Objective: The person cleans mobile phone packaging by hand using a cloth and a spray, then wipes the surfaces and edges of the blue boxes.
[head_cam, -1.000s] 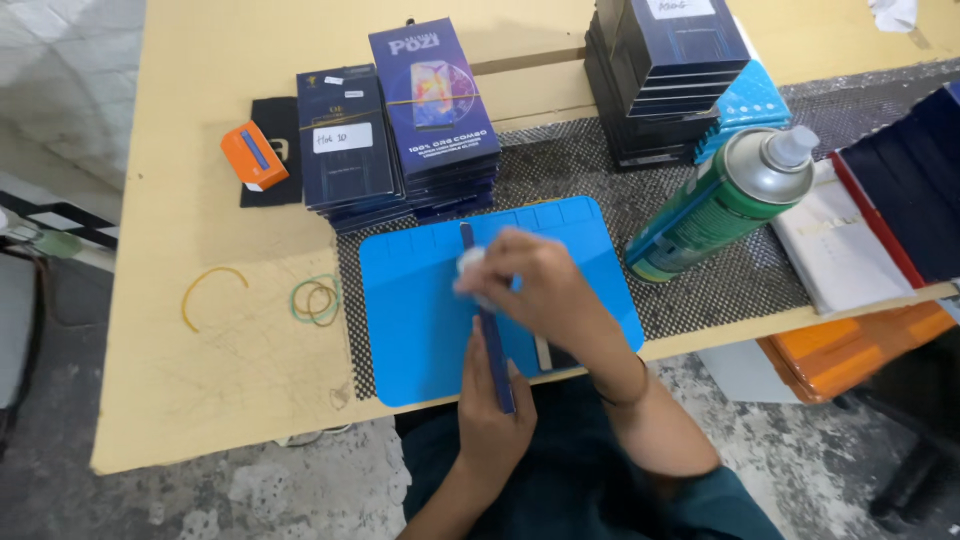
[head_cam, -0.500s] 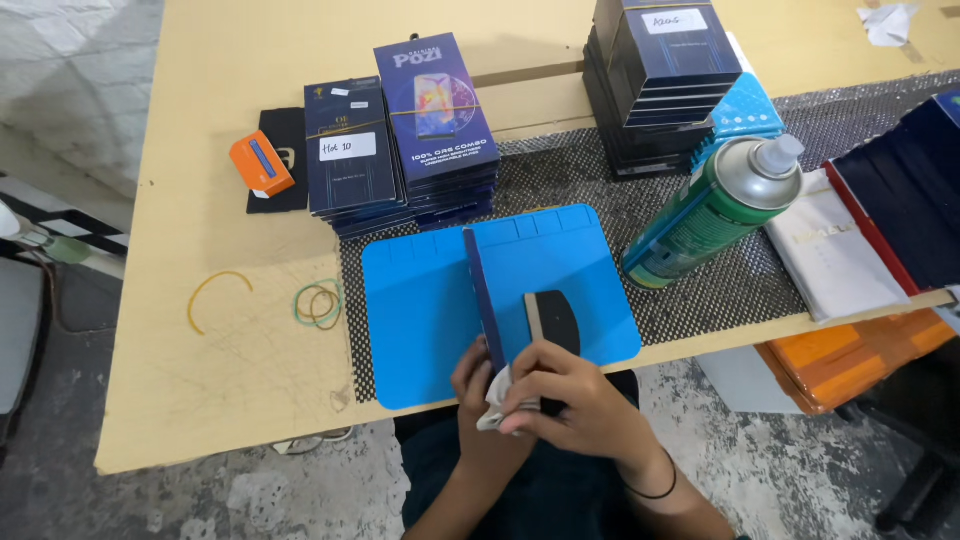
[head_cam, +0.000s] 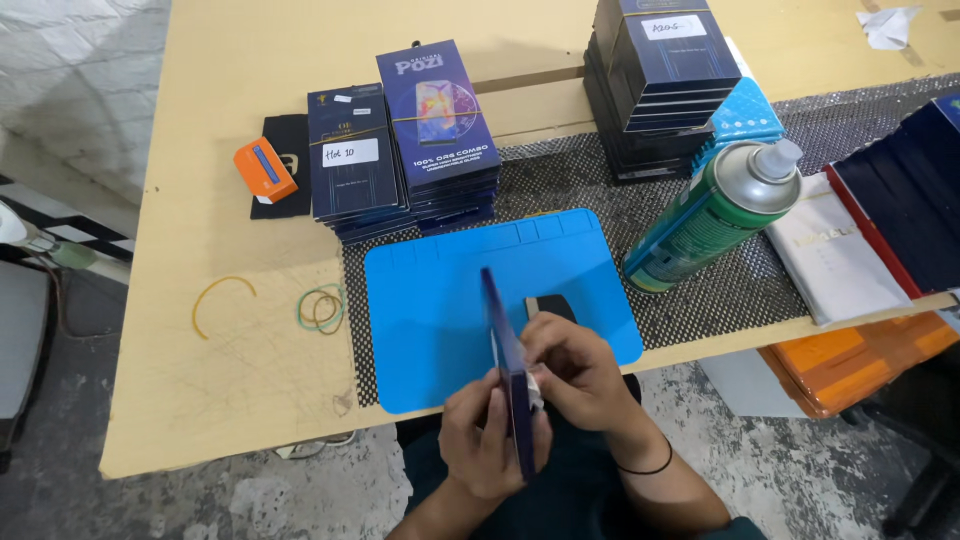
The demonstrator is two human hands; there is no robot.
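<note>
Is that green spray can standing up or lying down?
Lying tipped over. The green spray can rests on its side on the black mesh mat, its white nozzle pointing up-right.

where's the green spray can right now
In the head view the spray can lies tilted on the black mesh mat, right of the blue mat and in front of the right box stack.

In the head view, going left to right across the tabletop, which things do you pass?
Yellow rubber band → orange box → green and yellow rubber bands → two stacks of dark blue flat boxes → blue mat → taller dark box stack → green spray can → white cloth.
</note>
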